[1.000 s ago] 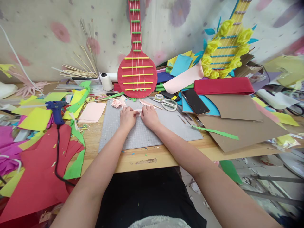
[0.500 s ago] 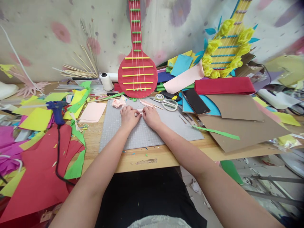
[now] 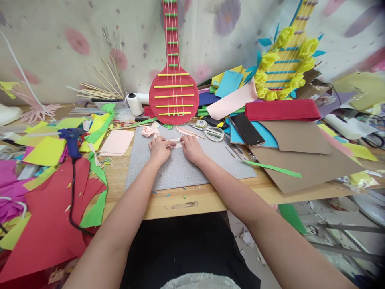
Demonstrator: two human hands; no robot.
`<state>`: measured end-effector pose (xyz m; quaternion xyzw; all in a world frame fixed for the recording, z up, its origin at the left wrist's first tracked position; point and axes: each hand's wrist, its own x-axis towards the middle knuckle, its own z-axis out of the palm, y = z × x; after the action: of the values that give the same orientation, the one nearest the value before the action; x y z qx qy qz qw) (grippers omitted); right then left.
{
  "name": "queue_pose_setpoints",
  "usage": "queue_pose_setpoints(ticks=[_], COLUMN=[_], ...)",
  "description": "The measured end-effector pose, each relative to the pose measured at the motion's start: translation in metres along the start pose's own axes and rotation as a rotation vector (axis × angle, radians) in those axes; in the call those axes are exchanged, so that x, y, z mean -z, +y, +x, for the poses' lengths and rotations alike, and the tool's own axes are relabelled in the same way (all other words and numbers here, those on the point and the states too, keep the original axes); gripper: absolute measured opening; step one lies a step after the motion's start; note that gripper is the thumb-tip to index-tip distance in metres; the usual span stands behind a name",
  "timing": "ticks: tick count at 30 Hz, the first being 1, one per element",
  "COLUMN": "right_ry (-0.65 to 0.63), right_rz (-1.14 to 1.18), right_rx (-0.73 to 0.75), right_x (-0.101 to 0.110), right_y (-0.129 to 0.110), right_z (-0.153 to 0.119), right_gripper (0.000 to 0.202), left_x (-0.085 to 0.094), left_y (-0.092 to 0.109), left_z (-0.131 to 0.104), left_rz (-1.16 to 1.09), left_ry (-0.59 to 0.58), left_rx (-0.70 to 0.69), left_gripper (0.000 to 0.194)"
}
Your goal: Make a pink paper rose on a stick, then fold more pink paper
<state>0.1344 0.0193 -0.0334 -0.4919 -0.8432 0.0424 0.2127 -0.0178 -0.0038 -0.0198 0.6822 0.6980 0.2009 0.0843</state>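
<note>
A narrow pale pink paper strip [image 3: 178, 144] lies on the grey cutting mat [image 3: 192, 172], between my hands. My left hand [image 3: 160, 150] is closed on the strip's left part, its fingertips pressed to the paper. At the right end, my right hand [image 3: 192, 149] has its fingers bent together on the same strip. Parts of the strip are hidden under the fingers. Behind my left hand sits a crumpled pink paper flower [image 3: 147, 130]. More pink pieces [image 3: 185, 131] lie behind my right hand, beside the scissors [image 3: 214, 134].
A red paper lute [image 3: 173, 96] stands behind the mat. At the left are a blue glue gun [image 3: 71, 141], pink squares [image 3: 117, 142] and red sheets [image 3: 54, 208]. To the right lie a black phone [image 3: 247, 129] and brown cardboard [image 3: 306, 168].
My left hand has shifted slightly left, away from my right hand. More of the pink strip shows between them.
</note>
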Motion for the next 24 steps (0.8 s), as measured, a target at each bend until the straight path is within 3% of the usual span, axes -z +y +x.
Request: queue_pose_setpoints(ticks=[12, 17, 21, 24], right_ry=[-0.02, 0.001, 0.044, 0.082], right_rz=[0.01, 0.04, 0.093, 0.137], right_rx=[0.023, 0.006, -0.004, -0.043], right_x=[-0.001, -0.001, 0.001, 0.006], right_y=[0.004, 0.003, 0.003, 0.003], right_z=[0.001, 0.001, 0.0, -0.001], right_gripper=[0.024, 0.021, 0.018, 0.018], left_x=[0.009, 0.01, 0.011, 0.013], left_y=[-0.004, -0.005, -0.003, 0.002], left_z=[-0.001, -0.003, 0.009, 0.022], left_rz=[-0.113, -0.173, -0.25, -0.167], left_ry=[0.003, 0.076, 0.133, 0.062], left_rx=[0.056, 0.024, -0.046, -0.091], left_gripper=[0.032, 0.029, 0.024, 0.023])
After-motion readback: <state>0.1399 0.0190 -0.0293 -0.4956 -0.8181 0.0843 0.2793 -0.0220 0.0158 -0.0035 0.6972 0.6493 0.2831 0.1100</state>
